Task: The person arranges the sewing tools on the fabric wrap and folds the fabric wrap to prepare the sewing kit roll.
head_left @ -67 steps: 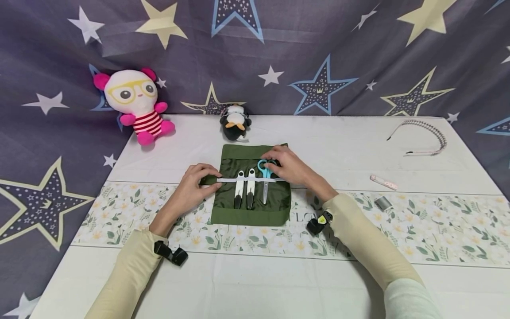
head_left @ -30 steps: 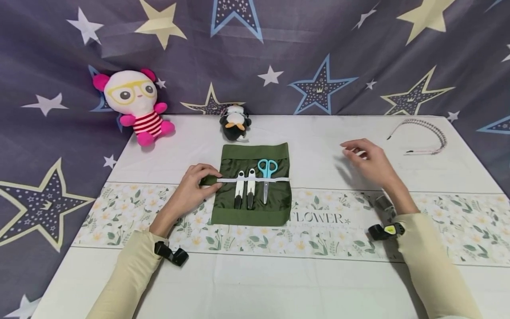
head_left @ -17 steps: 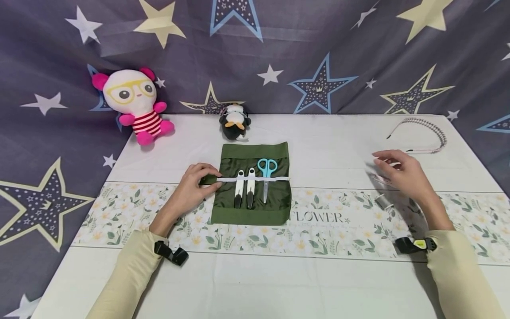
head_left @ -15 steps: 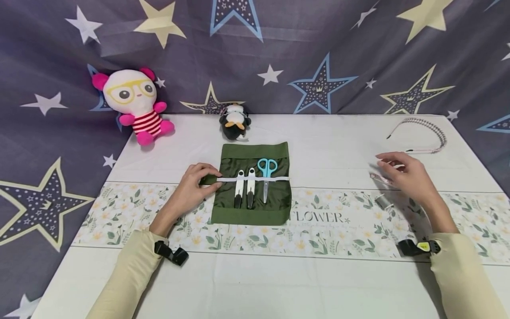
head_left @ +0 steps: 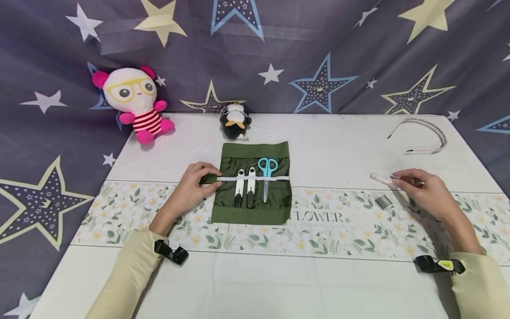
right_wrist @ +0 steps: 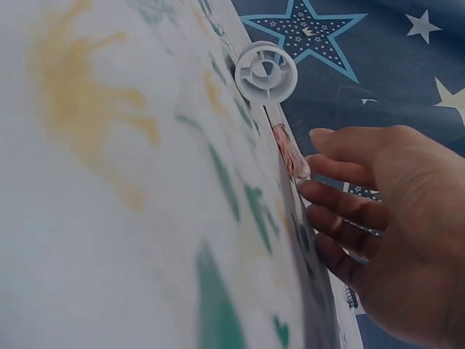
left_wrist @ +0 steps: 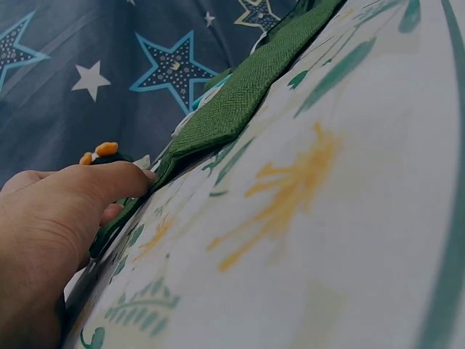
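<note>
A dark green cloth tool roll (head_left: 250, 217) lies spread on the table. Its white elastic band (head_left: 227, 179) holds light-blue-handled scissors (head_left: 266, 177) and two slim white tools with black ends (head_left: 240, 188). My left hand (head_left: 195, 184) pinches the roll's left edge between thumb and fingers; the left wrist view shows the thumb on the green cloth. At the right, my right hand (head_left: 424, 190) is by the right end of a pink thread skein (head_left: 381, 179). In the right wrist view its fingers are loosely bent beside the skein, and contact is unclear. A grey thread spool (head_left: 384, 202) lies just nearer.
A braided headband (head_left: 434, 133) lies at the back right. A penguin plush (head_left: 235, 124) stands behind the roll, and a pink-and-white plush (head_left: 137, 106) sits at the back left. A starry curtain (head_left: 318, 40) hangs behind the table, which has a floral strip (head_left: 334, 239).
My right hand has left the scissors on the roll, moved far right, then lowered to the pink skein's right end. The left hand has stayed at the roll's left edge.
</note>
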The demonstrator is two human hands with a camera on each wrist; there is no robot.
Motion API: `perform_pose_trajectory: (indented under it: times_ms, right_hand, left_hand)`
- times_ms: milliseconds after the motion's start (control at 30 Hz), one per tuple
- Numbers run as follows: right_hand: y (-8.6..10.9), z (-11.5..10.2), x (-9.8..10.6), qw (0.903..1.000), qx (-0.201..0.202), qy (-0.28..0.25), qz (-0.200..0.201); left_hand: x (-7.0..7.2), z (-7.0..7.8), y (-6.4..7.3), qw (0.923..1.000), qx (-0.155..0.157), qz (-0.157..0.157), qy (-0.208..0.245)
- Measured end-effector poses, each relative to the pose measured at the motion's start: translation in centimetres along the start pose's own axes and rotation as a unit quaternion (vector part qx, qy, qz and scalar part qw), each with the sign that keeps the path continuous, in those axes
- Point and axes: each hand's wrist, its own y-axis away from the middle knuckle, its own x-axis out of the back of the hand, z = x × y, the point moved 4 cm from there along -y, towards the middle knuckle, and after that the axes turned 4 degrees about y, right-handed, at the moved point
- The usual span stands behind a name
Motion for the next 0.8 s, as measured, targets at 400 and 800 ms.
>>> perform_pose_trajectory:
  times_ms: [400, 800]
  right_hand:
    - [0.56, 0.33, -0.51, 0.9997, 0.025, -0.003, 0.001]
    - [0.5, 0.18, -0.71, 0.9996, 0.02, 0.011, 0.018]
  left_hand:
    - [-0.09, -0.15, 0.03, 1.0, -0.002, 0.001, -0.004]
    - [0.0, -0.05, 0.06, 1.0, 0.001, 0.001, -0.002]
